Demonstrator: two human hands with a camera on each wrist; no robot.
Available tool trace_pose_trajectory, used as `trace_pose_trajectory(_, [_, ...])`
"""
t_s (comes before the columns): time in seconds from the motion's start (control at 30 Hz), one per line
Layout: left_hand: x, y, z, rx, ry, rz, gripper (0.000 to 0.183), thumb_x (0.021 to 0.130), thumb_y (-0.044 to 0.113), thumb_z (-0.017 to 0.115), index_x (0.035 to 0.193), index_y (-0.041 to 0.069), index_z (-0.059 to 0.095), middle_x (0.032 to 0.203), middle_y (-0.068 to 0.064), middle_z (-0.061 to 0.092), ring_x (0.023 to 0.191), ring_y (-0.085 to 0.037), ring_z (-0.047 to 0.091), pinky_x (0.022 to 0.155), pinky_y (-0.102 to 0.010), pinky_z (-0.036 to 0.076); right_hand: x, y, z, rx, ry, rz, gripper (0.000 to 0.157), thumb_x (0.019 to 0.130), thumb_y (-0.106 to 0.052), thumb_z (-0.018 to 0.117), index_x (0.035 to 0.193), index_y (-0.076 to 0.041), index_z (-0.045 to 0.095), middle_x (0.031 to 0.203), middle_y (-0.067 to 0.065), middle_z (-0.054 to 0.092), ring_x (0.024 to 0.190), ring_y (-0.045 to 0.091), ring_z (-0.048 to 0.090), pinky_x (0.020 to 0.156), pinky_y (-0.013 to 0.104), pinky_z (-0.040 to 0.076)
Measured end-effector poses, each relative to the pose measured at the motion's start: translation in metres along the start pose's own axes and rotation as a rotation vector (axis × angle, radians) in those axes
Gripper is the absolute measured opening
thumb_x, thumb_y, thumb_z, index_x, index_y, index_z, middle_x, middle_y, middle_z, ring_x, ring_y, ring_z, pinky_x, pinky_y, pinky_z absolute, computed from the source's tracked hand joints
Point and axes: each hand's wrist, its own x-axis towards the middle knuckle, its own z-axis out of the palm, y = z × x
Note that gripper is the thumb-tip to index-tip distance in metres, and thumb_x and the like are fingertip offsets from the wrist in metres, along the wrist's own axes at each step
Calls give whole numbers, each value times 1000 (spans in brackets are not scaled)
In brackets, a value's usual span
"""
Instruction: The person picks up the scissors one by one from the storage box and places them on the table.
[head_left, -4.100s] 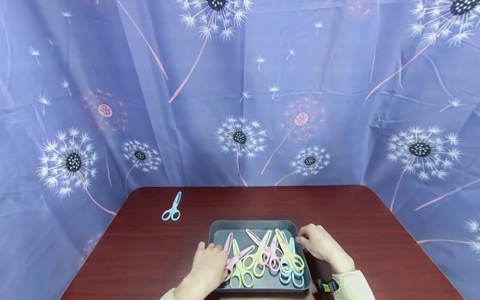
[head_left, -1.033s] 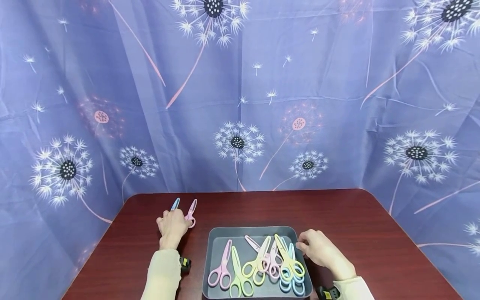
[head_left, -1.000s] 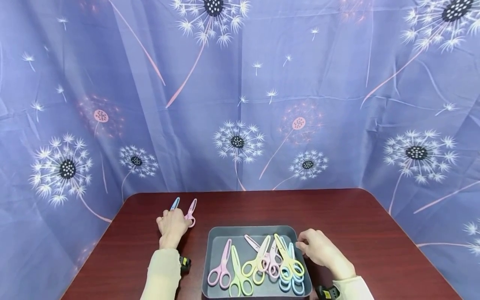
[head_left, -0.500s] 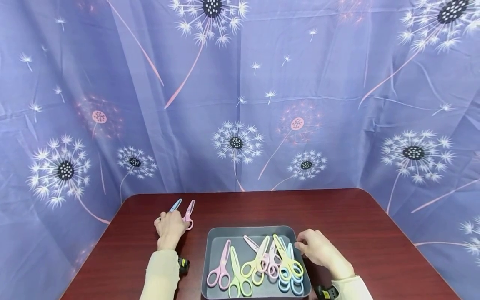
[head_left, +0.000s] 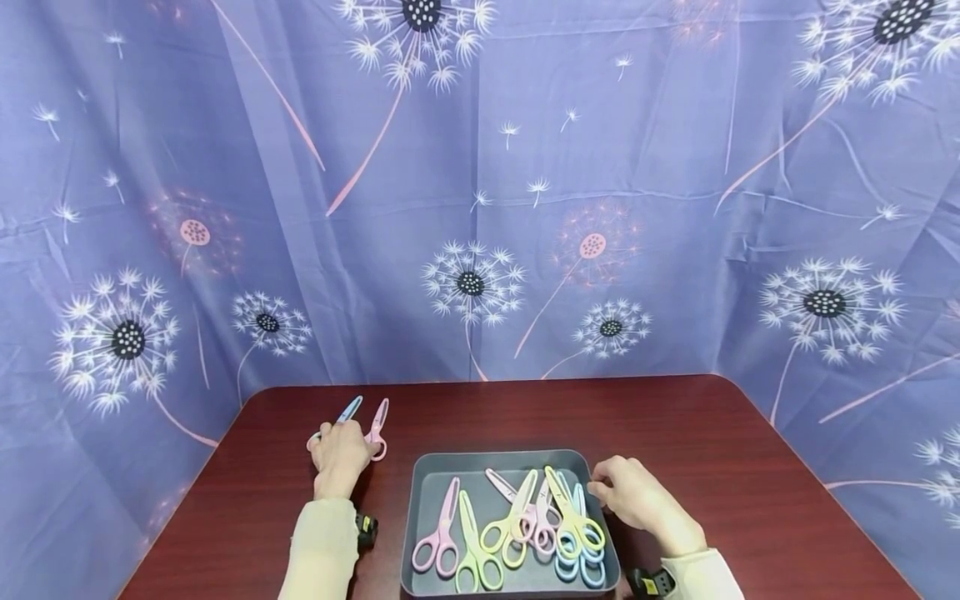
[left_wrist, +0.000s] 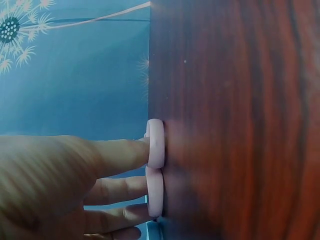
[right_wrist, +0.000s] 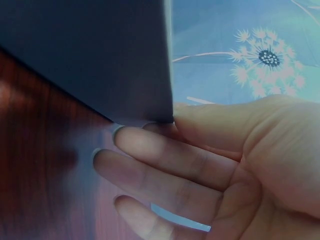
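Note:
My left hand (head_left: 341,457) lies over two pairs of scissors on the far left of the table. Its thumb touches a pink scissors (head_left: 377,433), and its fingers partly cover a blue scissors (head_left: 348,412). In the left wrist view, thumb and fingers come down on the handle rings of the pink scissors (left_wrist: 156,145); a bit of the blue scissors (left_wrist: 154,231) shows below. My right hand (head_left: 637,496) rests against the right side of a grey tray (head_left: 415,517). In the right wrist view, the thumb touches the rim of the tray (right_wrist: 110,55), with the fingers loosely extended outside.
Several scissors lie in the tray: a pink scissors (head_left: 442,533) at left, a green scissors (head_left: 474,546) beside it, then overlapping yellow, pink and blue pairs. A blue patterned curtain (head_left: 480,208) hangs beyond the table's far edge (head_left: 540,382).
My left hand has carried a pink scissors out of the tray to the far left. Since then, the blue scissors have turned slightly clockwise under its fingers. My right hand stays at the tray.

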Motion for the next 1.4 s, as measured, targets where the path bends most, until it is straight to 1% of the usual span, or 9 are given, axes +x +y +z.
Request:
trace_pose_trajectory(0.17, [1, -2, 2, 2, -4, 5, 32, 72, 31, 80, 79, 2, 68, 88, -22, 65, 96, -41, 50, 77, -59, 35, -1, 0, 0, 7, -4, -5, 9, 88, -7, 67, 79, -9, 67, 65, -5, 58, 52, 9, 56, 57, 31, 46])
trace_pose_trajectory(0.37, [2, -3, 4, 6, 13, 15, 31, 73, 30, 78, 79, 1, 68, 87, -23, 64, 94, -42, 50, 76, -59, 36, -1, 1, 3, -8, 3, -1, 10, 88, -7, 67, 78, -10, 67, 62, -6, 56, 51, 9, 55, 57, 31, 45])
trace_pose_trajectory(0.53, [3, -4, 4, 7, 18, 20, 28, 74, 28, 77, 76, 2, 67, 86, -24, 64, 94, -42, 50, 74, -59, 36, 0, 1, 4, -12, 3, -2, 11, 87, -7, 67, 77, -10, 66, 61, -5, 55, 51, 9, 55, 56, 31, 45])
trace_pose_trajectory(0.73, [1, -6, 5, 8, -4, 9, 28, 77, 28, 76, 78, 1, 67, 86, -24, 64, 92, -42, 50, 74, -62, 36, -1, 2, 3, 16, -34, -5, 9, 89, -7, 66, 80, -10, 67, 66, -4, 58, 52, 10, 57, 56, 31, 46])
trace_pose_trajectory(0.97, [3, -2, 3, 4, 1, 18, 30, 77, 31, 75, 79, 2, 68, 87, -24, 64, 91, -41, 50, 73, -61, 35, 0, 3, -1, 21, -25, -13, 10, 89, -8, 66, 80, -10, 67, 65, -5, 56, 53, 10, 55, 55, 31, 45])
trace_pose_trajectory(1.07, [2, 2, -4, 7, 14, 41, 32, 79, 34, 76, 75, 4, 67, 82, -22, 63, 88, -40, 50, 71, -60, 37, 0, 3, -2, 17, -24, -16, 10, 89, -7, 66, 80, -10, 67, 65, -5, 57, 53, 10, 56, 55, 31, 45])
trace_pose_trajectory(1.2, [-2, 13, -21, -3, 54, 87, 35, 82, 38, 76, 70, 8, 63, 76, -16, 61, 86, -39, 51, 70, -57, 40, 0, 3, -2, 13, -13, -21, 10, 89, -7, 67, 79, -11, 67, 64, -5, 57, 53, 9, 55, 55, 31, 45])
trace_pose_trajectory(1.3, [-6, 20, -32, -24, 78, 105, 34, 82, 39, 75, 72, 8, 63, 77, -13, 60, 87, -38, 52, 71, -56, 40, 0, 2, -2, 4, -8, -21, 10, 88, -7, 67, 79, -11, 67, 63, -5, 55, 53, 9, 55, 55, 31, 44])
trace_pose_trajectory(1.4, [-8, 25, -37, -42, 75, 115, 34, 82, 40, 74, 74, 9, 63, 76, -11, 59, 89, -38, 52, 73, -57, 41, 0, 2, -2, -10, 0, -20, 10, 88, -7, 67, 78, -11, 67, 62, -6, 55, 53, 9, 54, 56, 31, 44])
